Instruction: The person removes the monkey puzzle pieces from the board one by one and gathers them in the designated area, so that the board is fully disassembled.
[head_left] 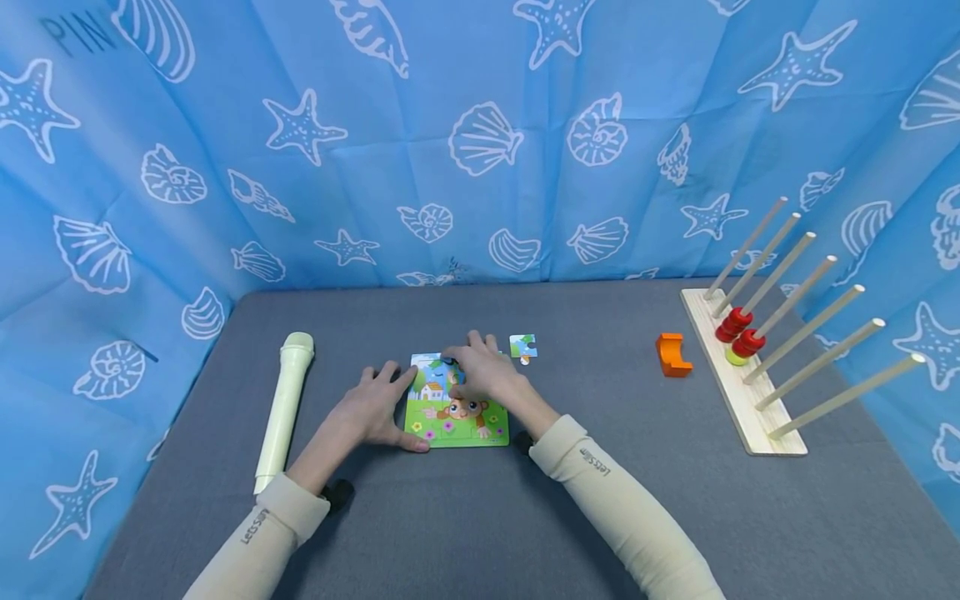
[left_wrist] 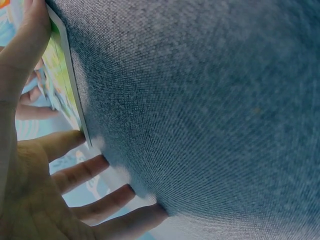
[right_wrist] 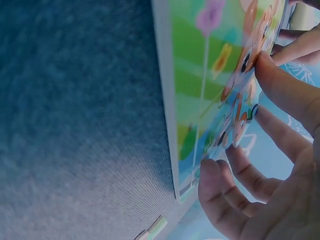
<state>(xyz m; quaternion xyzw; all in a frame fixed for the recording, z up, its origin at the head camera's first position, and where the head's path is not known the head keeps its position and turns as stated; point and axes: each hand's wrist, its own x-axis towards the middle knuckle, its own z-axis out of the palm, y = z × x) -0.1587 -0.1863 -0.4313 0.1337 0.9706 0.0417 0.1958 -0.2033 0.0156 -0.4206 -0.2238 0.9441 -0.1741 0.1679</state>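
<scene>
Toward the desk's [head_left: 450, 517] far edge, right fingers [right_wrist: 282, 131] pinching a piece [right_wrist: 243, 116] part-hide a green-and-blue monkey puzzle [head_left: 450, 418]; left fingers [left_wrist: 80, 174] spread.

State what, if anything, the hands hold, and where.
Right hand: apparently a small, multicoloured jigsaw piece, by its edges. Left hand: holding nothing.

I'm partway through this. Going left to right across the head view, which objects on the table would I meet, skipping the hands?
Pale toy microphone → monkey puzzle → loose puzzle piece → orange block → wooden peg board with red rings.
</scene>
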